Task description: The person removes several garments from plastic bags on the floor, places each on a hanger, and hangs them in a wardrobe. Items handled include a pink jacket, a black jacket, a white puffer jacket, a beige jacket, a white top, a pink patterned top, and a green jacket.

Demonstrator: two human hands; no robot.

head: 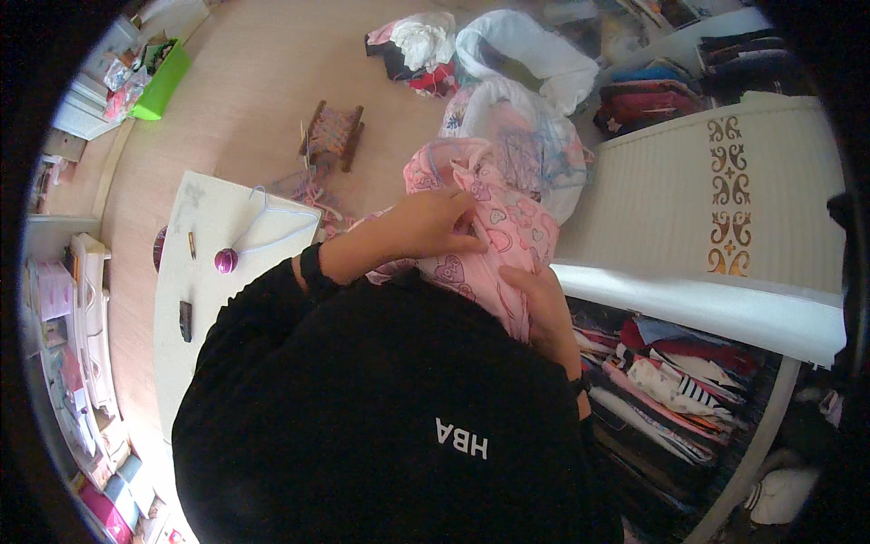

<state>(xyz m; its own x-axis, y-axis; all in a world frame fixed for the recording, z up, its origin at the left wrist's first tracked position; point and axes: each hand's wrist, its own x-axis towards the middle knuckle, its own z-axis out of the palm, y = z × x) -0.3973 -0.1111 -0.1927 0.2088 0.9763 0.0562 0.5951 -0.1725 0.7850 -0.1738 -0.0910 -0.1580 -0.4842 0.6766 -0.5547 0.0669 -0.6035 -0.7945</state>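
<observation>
A pink garment printed with hearts and lettering [520, 221] is spread in front of my body. My left hand [442, 221] reaches across it, thumb and fingers pinching the cloth near its middle. Lower on the right, my right hand [544, 299] grips the garment's edge, thumb on top and fingers hidden by cloth. The garment's lower part disappears behind my black top [380, 381]. Just beyond it, a clear plastic bag or wrap [564, 160] lies over pale clothing.
At left, a white table [197, 224] bears a light-blue hanger [279, 209], a purple ball [225, 260] and a small black object [185, 321]. A woven-seat stool [333, 132] and piled clothes [421, 44] are on the floor. Clothes [673, 387] fill the shelf beneath a pleated cream cover [652, 197].
</observation>
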